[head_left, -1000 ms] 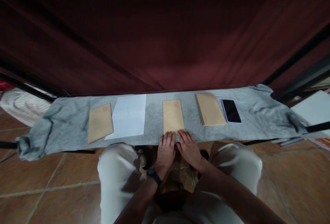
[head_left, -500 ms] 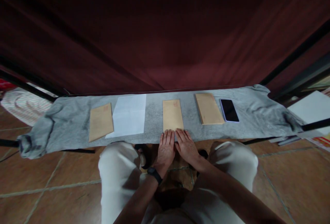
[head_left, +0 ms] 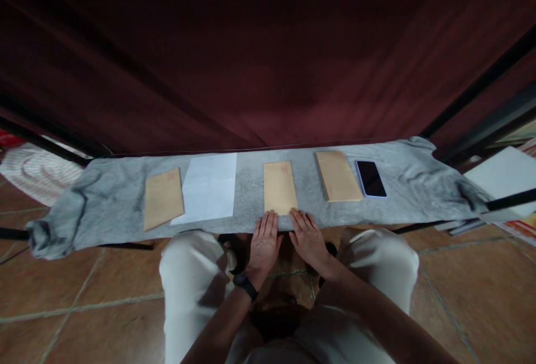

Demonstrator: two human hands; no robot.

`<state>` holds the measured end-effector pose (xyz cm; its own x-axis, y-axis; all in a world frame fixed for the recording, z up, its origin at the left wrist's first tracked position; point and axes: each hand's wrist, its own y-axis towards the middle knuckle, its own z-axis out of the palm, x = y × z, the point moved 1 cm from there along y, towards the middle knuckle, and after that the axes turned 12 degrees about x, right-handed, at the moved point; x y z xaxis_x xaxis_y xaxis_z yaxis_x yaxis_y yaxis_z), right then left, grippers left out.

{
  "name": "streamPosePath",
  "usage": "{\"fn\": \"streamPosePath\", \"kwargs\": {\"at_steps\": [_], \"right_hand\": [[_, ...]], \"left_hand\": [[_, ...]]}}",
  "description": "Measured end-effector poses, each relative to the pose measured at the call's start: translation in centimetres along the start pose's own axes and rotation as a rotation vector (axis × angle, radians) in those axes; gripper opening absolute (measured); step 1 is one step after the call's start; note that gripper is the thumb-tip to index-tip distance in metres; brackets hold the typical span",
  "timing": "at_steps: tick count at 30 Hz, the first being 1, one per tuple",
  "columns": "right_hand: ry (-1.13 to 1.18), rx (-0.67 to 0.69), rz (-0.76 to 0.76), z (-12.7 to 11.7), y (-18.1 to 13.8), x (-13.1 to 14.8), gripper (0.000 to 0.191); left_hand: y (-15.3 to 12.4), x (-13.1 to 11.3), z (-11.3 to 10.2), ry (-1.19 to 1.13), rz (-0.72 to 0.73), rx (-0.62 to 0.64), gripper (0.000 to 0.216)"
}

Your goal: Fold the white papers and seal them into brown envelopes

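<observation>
A brown paper envelope point(head_left: 279, 186) with small red print at its far end lies flat in the middle of the grey cloth. My left hand point(head_left: 264, 239) is flat, its fingertips on the envelope's near left corner. On the near right corner rest the outstretched fingers of my right hand point(head_left: 309, 239). Both hands are open and hold nothing. White paper point(head_left: 210, 186) lies to the left, with another brown envelope point(head_left: 163, 197) at its left edge. To the right is a thicker brown envelope or stack of envelopes point(head_left: 338, 176).
A phone point(head_left: 371, 178) with a dark screen lies right of the thicker envelope. Grey cloth point(head_left: 113, 196) covers the narrow bench, and a dark red curtain point(head_left: 268, 73) hangs behind it. Black metal bars point(head_left: 481, 82) stand at both sides. My knees point(head_left: 188, 258) are below the near edge.
My hands have moved apart, the left one slightly leftward and the right one slightly rightward, along the envelope's near edge. The envelope stays in place.
</observation>
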<state>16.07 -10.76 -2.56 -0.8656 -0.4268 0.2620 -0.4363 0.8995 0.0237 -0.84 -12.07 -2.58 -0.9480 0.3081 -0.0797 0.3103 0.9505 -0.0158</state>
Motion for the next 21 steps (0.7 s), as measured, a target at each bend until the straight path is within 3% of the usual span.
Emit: {"fn": "streamPosePath", "kwargs": {"at_steps": [5, 13, 21], "right_hand": [[-0.012, -0.022, 0.017, 0.2, -0.1, -0.4, 0.058], [-0.003, -0.01, -0.046, 0.8, 0.6, 0.3, 0.06], [-0.024, 0.025, -0.044, 0.6, 0.3, -0.1, 0.067]], "left_hand": [[0.2, -0.5, 0.0, -0.007, -0.013, -0.002, 0.063], [1.3, -2.2, 0.8, 0.029, 0.082, -0.001, 0.069], [0.9, -1.7, 0.5, 0.14, 0.081, 0.051, 0.069]]}}
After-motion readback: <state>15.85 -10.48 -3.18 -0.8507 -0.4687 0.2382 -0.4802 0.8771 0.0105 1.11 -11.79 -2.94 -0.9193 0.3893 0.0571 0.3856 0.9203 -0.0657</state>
